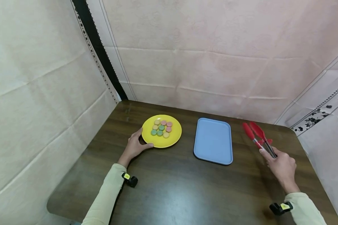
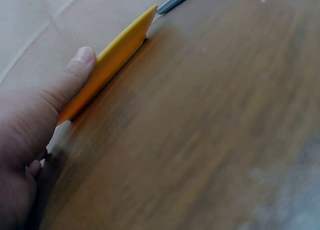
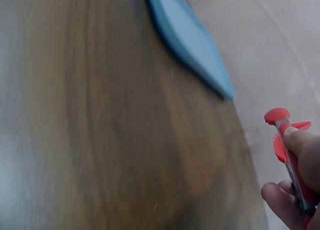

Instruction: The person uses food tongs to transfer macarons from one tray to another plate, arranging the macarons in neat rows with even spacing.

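On the yellow plate (image 1: pixel 173 140) sit several small round macaron-like pieces (image 1: pixel 161 127) in pink, green and cream. My left hand (image 1: pixel 133 147) holds the plate by its left side, fingers along the left rim and thumb (image 2: pixel 80 72) against the near rim. To the right, my right hand (image 1: pixel 283 164) grips a pair of tongs (image 1: pixel 267 147) with red tips and metal arms. The two tips stand apart, pointing up and left over the table, with nothing between them. In the right wrist view the thumb lies along one arm of the tongs (image 3: pixel 295 175).
A blue rectangular tray (image 1: pixel 213 140) lies between the plate and the tongs. All of it rests on a dark wooden table (image 1: pixel 171 187) with rounded corners. Pale cloth (image 1: pixel 214 62) hangs behind the table and along both sides.
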Tool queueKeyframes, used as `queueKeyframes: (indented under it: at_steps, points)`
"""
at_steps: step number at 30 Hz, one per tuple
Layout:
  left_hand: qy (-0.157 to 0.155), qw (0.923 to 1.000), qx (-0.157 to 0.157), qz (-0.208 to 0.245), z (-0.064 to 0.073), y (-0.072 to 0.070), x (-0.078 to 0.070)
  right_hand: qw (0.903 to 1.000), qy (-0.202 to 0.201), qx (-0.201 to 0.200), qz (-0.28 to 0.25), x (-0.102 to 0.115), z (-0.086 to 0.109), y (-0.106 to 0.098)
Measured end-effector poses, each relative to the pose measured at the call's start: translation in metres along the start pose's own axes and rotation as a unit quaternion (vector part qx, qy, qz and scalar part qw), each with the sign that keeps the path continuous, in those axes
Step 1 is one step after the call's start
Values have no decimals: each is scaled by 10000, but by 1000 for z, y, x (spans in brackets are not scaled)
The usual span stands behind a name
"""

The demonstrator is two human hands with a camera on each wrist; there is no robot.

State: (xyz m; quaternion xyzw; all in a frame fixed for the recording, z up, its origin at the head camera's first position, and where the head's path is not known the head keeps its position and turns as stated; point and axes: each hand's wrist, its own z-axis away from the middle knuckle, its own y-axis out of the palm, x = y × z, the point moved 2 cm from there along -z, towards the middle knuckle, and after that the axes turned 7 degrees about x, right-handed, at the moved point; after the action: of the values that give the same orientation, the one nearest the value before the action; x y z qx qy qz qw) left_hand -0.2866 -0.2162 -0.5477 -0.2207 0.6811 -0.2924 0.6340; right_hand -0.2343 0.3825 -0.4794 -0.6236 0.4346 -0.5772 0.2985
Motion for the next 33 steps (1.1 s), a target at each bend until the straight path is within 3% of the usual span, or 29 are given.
queueKeyframes:
  at_steps: [5, 9, 18, 26, 33]
  points:
    - [25, 10000, -28, 5, 0, -3, 0, 9996, 246, 1, 149, -25, 2, 6]
    - [64, 10000, -31, -6, 1, -3, -1, 9988, 360, 126, 300, -32, 3, 9]
    - [38, 10000, -2, 47, 1, -1, -3, 9959, 492, 523, 547, -31, 4, 9]
    - [41, 10000, 29, 35, 3, -1, -3, 9835, 1254, 985, 857, -33, 10, 10]
    - [-11, 10000, 70, 6, 6, -7, 1, 9763, 1460, 1189, 1066, -27, 11, 16]
